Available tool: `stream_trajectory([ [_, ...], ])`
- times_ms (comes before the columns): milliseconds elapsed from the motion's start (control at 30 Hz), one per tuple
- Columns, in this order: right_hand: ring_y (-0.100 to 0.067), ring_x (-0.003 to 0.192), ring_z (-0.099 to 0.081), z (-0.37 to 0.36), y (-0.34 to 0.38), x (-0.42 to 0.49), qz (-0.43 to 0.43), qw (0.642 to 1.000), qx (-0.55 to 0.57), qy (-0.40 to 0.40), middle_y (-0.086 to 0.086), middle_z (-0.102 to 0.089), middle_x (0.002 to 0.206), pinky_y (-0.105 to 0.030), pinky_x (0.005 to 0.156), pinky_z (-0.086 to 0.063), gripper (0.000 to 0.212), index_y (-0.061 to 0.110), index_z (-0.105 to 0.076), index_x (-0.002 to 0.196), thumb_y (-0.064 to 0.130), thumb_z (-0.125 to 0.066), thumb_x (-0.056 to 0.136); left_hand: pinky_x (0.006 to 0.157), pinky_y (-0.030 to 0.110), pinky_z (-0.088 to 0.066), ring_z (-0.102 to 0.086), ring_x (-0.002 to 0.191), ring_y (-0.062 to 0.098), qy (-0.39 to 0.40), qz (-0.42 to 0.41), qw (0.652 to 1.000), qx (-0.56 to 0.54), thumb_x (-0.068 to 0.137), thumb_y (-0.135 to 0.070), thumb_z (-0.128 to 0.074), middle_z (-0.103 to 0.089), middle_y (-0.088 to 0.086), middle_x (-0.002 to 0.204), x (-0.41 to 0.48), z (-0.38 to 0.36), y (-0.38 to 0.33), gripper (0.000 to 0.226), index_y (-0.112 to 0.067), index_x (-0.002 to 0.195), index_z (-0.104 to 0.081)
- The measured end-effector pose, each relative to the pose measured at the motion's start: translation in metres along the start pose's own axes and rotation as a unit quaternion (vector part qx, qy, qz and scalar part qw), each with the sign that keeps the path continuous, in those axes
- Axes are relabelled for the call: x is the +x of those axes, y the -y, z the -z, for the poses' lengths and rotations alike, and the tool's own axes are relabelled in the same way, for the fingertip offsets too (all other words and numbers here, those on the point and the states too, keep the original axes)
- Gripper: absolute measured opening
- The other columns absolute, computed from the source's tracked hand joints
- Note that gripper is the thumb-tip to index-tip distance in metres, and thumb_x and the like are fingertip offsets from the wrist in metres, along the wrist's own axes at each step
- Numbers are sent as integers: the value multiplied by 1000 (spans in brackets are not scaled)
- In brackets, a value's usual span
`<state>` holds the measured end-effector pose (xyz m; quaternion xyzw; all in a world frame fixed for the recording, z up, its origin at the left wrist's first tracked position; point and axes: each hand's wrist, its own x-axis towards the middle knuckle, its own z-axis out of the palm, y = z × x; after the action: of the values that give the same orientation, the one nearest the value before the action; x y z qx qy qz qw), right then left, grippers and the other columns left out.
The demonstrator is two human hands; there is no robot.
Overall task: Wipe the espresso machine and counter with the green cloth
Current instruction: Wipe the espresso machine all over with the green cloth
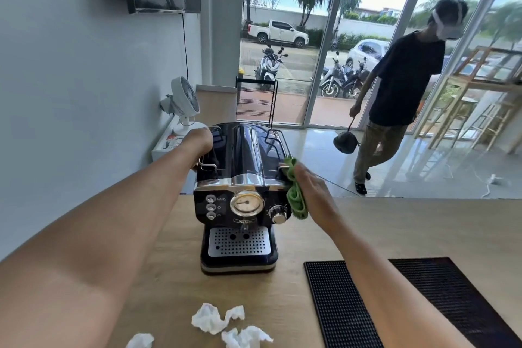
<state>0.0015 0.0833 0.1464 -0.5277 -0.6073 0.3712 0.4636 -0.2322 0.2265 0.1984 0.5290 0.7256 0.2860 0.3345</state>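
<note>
My left hand [199, 140] grips espresso machine [240, 195] rear corner, bracing it; right hand [310, 192] clamps bunched green cloth [295, 195] against machine's right side, wiping.

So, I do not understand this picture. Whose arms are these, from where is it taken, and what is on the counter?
There is one picture, from a camera on the person's head, looking forward and down, so the two arms are their own. The left hand rests on the back left of the black espresso machine, seemingly steadying it. The right hand presses a green cloth against its right side. On the wooden counter lie crumpled white tissues and a black rubber mat. Another person walks behind.
</note>
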Motion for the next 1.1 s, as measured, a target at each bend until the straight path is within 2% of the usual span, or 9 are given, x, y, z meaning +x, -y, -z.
stream_trajectory([
  [67,-8,109,-60,-4,-3,-13,25,992,-116,-30,10,-55,135,-31,88,-54,53,22,-61,129,57,-52,91,94,51,-49,-53,117,41,-7,6,999,-39,101,-23,-22,-54,25,130,-5,1,0,47,4,127,-51],
  [133,-10,127,-52,-11,8,-30,79,973,-211,-54,12,-44,149,-37,101,-49,40,22,-58,133,39,-54,96,77,50,-53,-56,109,42,0,17,999,-52,100,-30,-20,-56,25,125,-8,2,1,51,1,125,-51],
  [233,-1,112,-58,-20,39,-55,128,953,-276,-14,13,-60,130,-31,97,-51,32,19,-61,129,23,-55,97,66,50,-55,-59,98,44,-2,16,1000,-24,100,-34,-20,-57,27,119,-9,3,3,52,2,124,-49],
  [367,1,71,-60,-19,96,-36,126,972,-168,-102,12,-64,84,-23,70,-56,28,22,-62,124,23,-53,98,92,52,-51,-59,105,42,-29,-6,999,15,99,-38,-21,-58,25,123,-7,2,5,56,-1,127,-51],
  [500,-20,112,-55,-25,113,52,160,953,-240,-90,-4,-56,128,-28,93,-43,43,21,-51,140,23,-56,97,92,45,-50,-60,105,38,-73,-53,993,71,97,-38,-25,-60,18,122,-8,5,12,51,-5,122,-56],
  [633,-34,146,-19,-51,82,118,11,909,-400,119,-6,-12,162,-58,113,-25,82,32,-12,154,73,-37,87,74,34,-43,-59,93,32,-65,-99,990,80,93,-23,-30,-65,16,111,-1,4,18,37,-8,102,-63],
  [700,-26,150,4,-64,64,133,-28,889,-435,141,-1,3,164,-58,118,-5,96,37,-5,154,89,-14,74,74,34,-42,-61,94,33,-65,-109,989,79,94,-24,-32,-67,16,108,0,4,18,37,-8,100,-64],
  [800,-22,150,9,-76,58,136,-47,885,-449,114,1,5,164,-52,120,-1,84,41,-9,152,80,-2,78,74,34,-42,-61,95,33,-72,-114,987,85,94,-25,-34,-67,16,107,6,2,19,36,-7,100,-65],
  [1100,-18,149,14,-76,77,49,16,859,-483,166,7,9,163,-50,118,-2,50,37,-19,152,46,-18,103,79,33,-43,-59,108,35,-52,-107,988,96,88,-4,-37,-63,17,116,10,-1,16,30,-3,106,-60],
])
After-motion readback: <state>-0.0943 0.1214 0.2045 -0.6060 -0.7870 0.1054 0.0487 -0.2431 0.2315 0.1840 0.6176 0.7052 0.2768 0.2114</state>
